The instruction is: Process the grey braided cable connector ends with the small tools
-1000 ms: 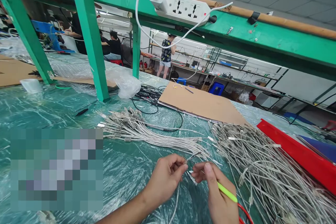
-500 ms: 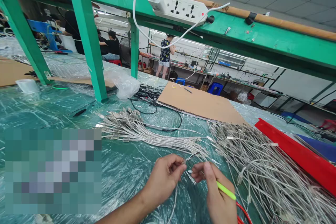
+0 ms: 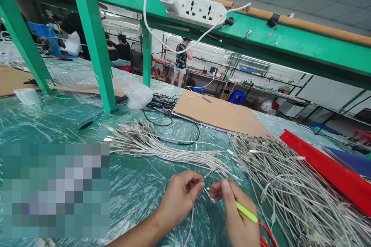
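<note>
My left hand pinches the end of a thin, pale cable between thumb and fingertips. The cable hangs down from those fingers toward the bottom edge. My right hand, closed just to the right, grips a slim tool with a yellow-green handle; its working end is mostly hidden by the fingers. A small gap separates the two hands, with a shiny whitish scrap between them. Beyond both hands lies a bundle of grey-white cables with connectors at its left end.
To the right spreads a large pile of similar cables, beside a red strip. A cardboard sheet and black cables lie behind. A green post and beam holding a power strip stand ahead. A blurred patch covers the lower left.
The whole view has shifted slightly. My right hand and its tool have moved a little left, closer to my left hand, which keeps its pinch on the cable.
</note>
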